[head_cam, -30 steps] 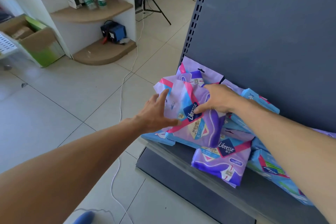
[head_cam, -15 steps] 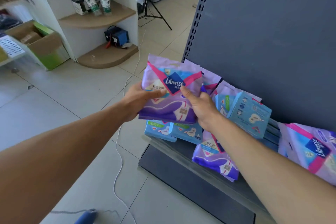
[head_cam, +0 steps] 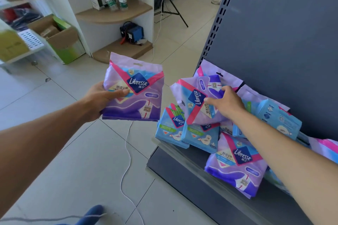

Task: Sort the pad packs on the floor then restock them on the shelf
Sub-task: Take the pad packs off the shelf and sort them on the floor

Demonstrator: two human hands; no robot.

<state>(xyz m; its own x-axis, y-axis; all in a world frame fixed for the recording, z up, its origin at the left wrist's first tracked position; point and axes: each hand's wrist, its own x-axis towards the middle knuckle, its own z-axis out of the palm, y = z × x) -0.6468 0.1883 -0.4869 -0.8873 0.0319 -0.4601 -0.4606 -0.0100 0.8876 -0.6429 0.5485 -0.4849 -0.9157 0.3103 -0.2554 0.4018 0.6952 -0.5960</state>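
My left hand (head_cam: 102, 97) grips a purple Libresse pad pack (head_cam: 134, 89) by its left edge, holding it upright over the floor, left of the shelf. My right hand (head_cam: 226, 103) grips a second purple pack (head_cam: 193, 100) that lies tilted on top of the pile. The pile sits on the grey bottom shelf (head_cam: 182, 168): two light blue packs (head_cam: 173, 128) at the front left, another purple pack (head_cam: 236, 162) at the shelf's front edge, more blue packs (head_cam: 279, 120) and purple ones behind my right arm.
The grey back panel (head_cam: 283, 33) with a perforated post rises behind the pile. A white cable (head_cam: 126, 160) runs across the tiled floor. A corner unit (head_cam: 117, 14) with bottles, a cardboard box (head_cam: 60, 36) and a tripod (head_cam: 175, 11) stand further back.
The purple pack both hands held over the pile is now carried left in my left hand alone. My right hand has gone back down onto another purple pack on the pile.
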